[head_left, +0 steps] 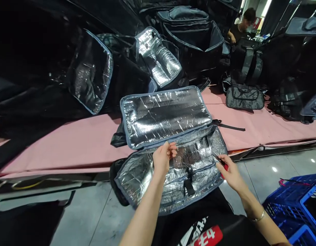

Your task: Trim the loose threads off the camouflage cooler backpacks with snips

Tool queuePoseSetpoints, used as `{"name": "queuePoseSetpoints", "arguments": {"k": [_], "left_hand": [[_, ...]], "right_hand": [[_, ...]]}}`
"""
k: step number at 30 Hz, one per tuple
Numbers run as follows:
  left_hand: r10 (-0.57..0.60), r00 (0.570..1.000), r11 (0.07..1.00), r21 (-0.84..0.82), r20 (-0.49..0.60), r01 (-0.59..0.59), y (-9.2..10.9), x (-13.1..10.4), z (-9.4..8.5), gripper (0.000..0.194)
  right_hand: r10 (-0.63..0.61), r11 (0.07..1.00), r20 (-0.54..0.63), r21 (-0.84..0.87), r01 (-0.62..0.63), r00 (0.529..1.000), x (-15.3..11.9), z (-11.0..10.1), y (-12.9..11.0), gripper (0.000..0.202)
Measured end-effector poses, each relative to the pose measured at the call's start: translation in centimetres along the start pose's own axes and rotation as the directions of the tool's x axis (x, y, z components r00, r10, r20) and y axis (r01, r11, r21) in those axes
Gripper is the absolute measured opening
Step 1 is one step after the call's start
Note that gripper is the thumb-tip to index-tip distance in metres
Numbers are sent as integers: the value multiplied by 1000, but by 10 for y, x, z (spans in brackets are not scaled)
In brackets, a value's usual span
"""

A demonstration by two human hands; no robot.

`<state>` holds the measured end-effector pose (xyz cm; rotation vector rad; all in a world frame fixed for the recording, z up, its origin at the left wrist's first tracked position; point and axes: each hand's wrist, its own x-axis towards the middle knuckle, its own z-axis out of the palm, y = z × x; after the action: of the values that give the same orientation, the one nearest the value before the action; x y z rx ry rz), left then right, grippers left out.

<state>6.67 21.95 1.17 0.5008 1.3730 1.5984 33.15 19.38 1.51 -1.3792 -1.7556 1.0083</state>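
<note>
The foil-lined bag (pixel 196 153) seems floppy; hold its rim (pixel 125 124). Left fingers (pixel 172 150) curl, grip unclear; right fingers (pixel 225 158) pinch a tool (pixel 226 166).

silver bag lining (pixel 185 159), pink tabletop (pixel 76 143), blue crate (pixel 282 196), camouflage pouch (pixel 245 98)

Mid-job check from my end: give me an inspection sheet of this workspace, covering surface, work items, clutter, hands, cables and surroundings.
Surface: pink-covered table, with bags on it.
Work items: silver-lined bag, lid folded open, body overhanging the table's front edge; small red-handled tool.
Clutter: black bags crowded behind; camouflage-patterned bag to the right.
Hands: left hand curled over the opening, grip unclear; right hand holds the tool.
Cables: none identifiable; yellow strip below the table edge, unclear.
Surroundings: tiled floor, blue crates at lower right, another person in the background.
</note>
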Motion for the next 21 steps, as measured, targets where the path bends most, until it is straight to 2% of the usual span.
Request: {"name": "queuePoseSetpoints", "arguments": {"k": [3,7,11,13,18,21], "left_hand": [[55,998,998,0,-28,-55,-22,-32,-3,40],[103,992,995,17,-69,-102,-39,-64,-8,36],[156,985,985,84,-76,-150,-46,-76,-13,33],[180,980,978,116,-78,-171,-48,-78,-13,33],[183,979,981,85,-93,-176,-52,-83,-11,32],[167,979,985,69,-116,-160,-53,-88,-9,32]], "right_hand": [[-17,1000,81,15,16,997,9,14,-20,26],[-46,997,40,-64,48,998,16,25,-43,27],[-74,982,-12,-174,71,997,17,25,-56,28],[-75,990,-29,-125,71,997,19,25,-56,26],[-21,985,-1,174,21,1000,35,40,-39,25],[44,974,-22,222,-38,999,45,52,-28,26]]}}
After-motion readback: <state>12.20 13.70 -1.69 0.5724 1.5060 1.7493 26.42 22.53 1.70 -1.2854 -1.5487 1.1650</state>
